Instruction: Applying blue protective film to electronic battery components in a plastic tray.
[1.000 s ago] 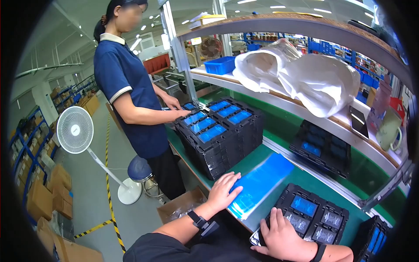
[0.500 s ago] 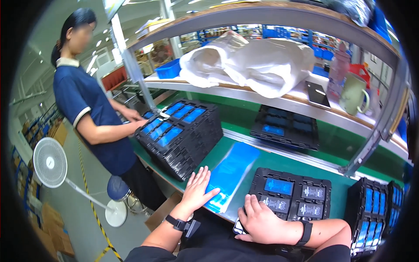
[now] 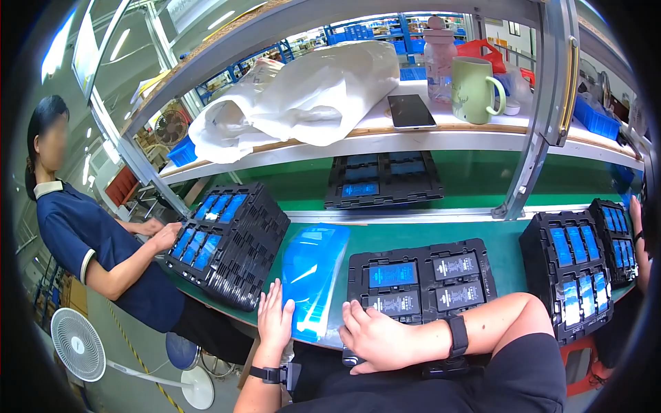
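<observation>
My left hand [image 3: 275, 315] lies flat with its fingers stretched out, touching the left edge of a pile of glossy blue film sheets [image 3: 317, 272]. Just right of the film is a black plastic tray [image 3: 421, 255] with flat black pieces that look like batteries [image 3: 454, 267]. One piece, at the tray's far left, has a blue face [image 3: 393, 274]. My right hand [image 3: 375, 337] is curled at the tray's near left corner, over a small dark object [image 3: 352, 357] mostly hidden by the palm.
A tall stack of black trays [image 3: 251, 241] stands left, with a co-worker's hands [image 3: 162, 234] beside it. More tray stacks [image 3: 568, 275] stand right, near another person's arm. Another tray [image 3: 385, 182] lies behind. The shelf above holds white bags [image 3: 310, 96], a phone [image 3: 411, 111] and a mug [image 3: 474, 89].
The view has swung right, so the bench and shelf appear further left and another person's arm shows at the right. My hands stay by the film and the tray corner.
</observation>
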The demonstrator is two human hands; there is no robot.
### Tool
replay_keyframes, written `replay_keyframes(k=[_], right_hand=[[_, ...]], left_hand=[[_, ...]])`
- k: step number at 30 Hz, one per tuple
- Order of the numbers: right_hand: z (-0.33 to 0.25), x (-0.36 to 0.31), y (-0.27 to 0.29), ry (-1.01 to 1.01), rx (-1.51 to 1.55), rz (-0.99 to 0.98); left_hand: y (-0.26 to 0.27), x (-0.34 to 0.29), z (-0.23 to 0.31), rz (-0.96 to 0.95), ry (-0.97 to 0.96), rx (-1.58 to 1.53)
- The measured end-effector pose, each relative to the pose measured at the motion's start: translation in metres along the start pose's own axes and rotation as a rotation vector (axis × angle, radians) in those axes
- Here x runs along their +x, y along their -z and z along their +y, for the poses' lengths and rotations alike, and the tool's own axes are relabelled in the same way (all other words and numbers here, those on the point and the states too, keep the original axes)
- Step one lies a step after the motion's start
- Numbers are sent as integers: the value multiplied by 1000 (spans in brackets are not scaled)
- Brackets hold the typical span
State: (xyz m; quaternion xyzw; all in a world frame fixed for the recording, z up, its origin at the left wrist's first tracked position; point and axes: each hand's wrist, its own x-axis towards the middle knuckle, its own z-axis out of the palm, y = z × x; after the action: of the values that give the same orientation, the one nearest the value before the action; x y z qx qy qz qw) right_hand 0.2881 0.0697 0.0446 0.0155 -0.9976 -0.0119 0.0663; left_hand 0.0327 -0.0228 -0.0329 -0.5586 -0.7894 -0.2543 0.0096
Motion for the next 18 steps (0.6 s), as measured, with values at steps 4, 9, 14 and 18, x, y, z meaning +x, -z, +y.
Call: replay_keyframes(k=[4,9,14,18], right_hand=[[-1,-1,-6,12,21,91],[-1,-2,-5,9,35,84],[2,-1,0,-10,26,-14],[3,4,-1,2,30,-24]], left_hand=[[-1,-2,-1,39,-7,-13],[-5,-9,-2,139,31,-52],[-14,-10,-11,318,-34,-96],[-6,-12,-7,390,-35,-227]])
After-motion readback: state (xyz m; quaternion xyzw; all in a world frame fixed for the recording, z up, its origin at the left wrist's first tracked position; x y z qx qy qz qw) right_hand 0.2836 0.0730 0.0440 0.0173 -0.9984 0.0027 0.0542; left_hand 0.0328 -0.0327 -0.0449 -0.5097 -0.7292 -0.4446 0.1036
